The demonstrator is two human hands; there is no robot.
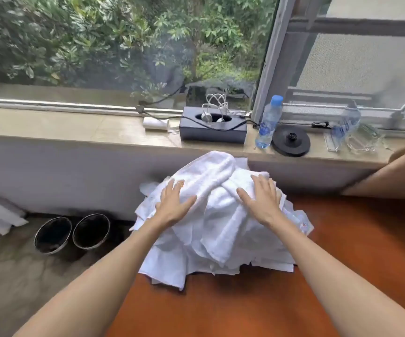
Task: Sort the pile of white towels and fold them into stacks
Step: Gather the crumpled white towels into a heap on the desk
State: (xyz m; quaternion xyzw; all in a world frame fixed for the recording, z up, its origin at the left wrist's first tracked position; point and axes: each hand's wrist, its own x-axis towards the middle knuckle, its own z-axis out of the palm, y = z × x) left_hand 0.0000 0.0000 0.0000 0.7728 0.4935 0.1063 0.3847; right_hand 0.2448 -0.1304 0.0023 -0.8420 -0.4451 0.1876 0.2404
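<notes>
A heap of crumpled white towels (220, 229) lies at the far left corner of an orange-brown table (257, 305), spilling over its left edge. My left hand (173, 205) rests flat on the left side of the heap, fingers straight and spread. My right hand (262, 198) lies flat on the right side, fingers straight, touching a thick rolled towel (208, 173) on top. Neither hand grips any cloth.
Behind the heap a stone window sill (75, 130) carries a dark tissue box (212, 128) with cables, a water bottle (268, 122), a black kettle base (291, 139) and glass trays (352, 137). Two dark bins (72, 233) stand on the floor left. Another person's arm (391, 176) reaches in at right.
</notes>
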